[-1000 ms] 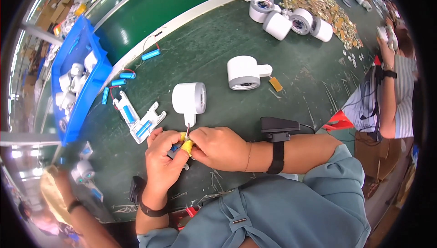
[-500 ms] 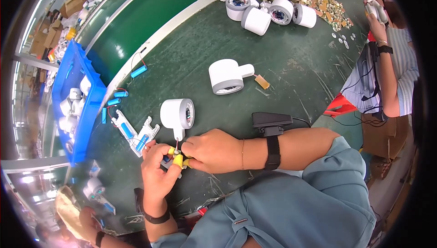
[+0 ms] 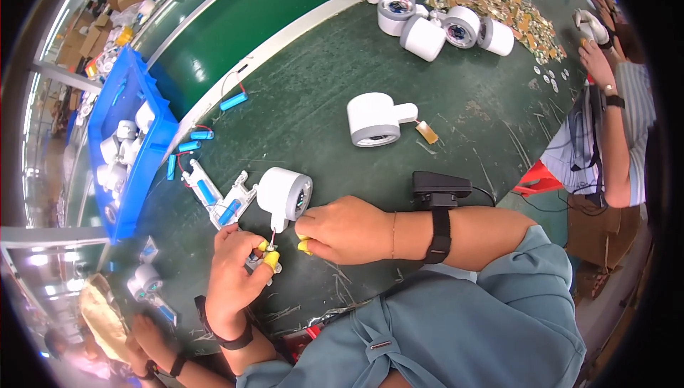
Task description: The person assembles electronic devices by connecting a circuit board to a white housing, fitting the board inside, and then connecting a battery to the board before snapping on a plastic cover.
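My left hand (image 3: 239,263) pinches a small pale part (image 3: 272,248) between thumb and finger, both with yellow finger cots. A thin wire runs from that part up to the stem of a white cylindrical housing (image 3: 280,192) with a grey rim, lying on its side on the green table. To its right my right hand (image 3: 345,230), also in yellow finger cots, is curled closed; whatever its fingertips hold is hidden. Just beyond my left hand lie white plastic frames (image 3: 221,199) with blue cylindrical cells in them.
Another white housing (image 3: 370,114) lies farther off, a small tan board (image 3: 427,132) wired to it. Several housings (image 3: 422,37) cluster beside a heap of small boards (image 3: 499,10). At left stands a blue bin (image 3: 153,153); loose blue cells (image 3: 233,101) lie nearby. Co-workers' hands (image 3: 597,64) show at right and lower left.
My hands have come apart: the right one has drawn away from the small part, while the left keeps its pinch. The whole view has shifted slightly.
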`<state>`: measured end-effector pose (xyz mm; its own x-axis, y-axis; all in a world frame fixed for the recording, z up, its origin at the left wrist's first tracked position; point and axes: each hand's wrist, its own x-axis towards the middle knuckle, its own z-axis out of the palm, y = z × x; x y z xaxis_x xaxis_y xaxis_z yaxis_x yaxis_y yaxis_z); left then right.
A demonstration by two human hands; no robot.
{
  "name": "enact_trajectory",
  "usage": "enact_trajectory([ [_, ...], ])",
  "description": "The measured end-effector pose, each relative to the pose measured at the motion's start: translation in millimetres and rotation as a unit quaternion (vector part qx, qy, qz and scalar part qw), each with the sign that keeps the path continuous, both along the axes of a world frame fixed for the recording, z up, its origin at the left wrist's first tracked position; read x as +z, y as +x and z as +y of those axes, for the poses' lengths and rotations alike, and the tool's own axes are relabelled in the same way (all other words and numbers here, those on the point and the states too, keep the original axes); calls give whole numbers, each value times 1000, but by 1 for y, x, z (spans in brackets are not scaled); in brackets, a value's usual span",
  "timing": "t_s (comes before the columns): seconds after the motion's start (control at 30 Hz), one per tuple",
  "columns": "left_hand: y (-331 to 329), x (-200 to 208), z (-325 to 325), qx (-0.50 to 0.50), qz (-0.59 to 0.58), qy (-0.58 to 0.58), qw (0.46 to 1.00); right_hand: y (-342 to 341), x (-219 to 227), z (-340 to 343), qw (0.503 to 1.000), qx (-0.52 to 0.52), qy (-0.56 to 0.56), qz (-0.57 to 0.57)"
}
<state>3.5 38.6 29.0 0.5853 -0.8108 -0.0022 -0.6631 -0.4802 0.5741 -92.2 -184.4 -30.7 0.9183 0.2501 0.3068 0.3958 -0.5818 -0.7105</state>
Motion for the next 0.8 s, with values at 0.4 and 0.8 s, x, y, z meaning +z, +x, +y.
enact_trajectory([
  [0.4,-3,23,35,-37,70,60,995,-3,5,-4,998,35,10,45],
  [0.8,28,44,210,395,-201,258,859,-4,7,-5,998,37,13,51],
])
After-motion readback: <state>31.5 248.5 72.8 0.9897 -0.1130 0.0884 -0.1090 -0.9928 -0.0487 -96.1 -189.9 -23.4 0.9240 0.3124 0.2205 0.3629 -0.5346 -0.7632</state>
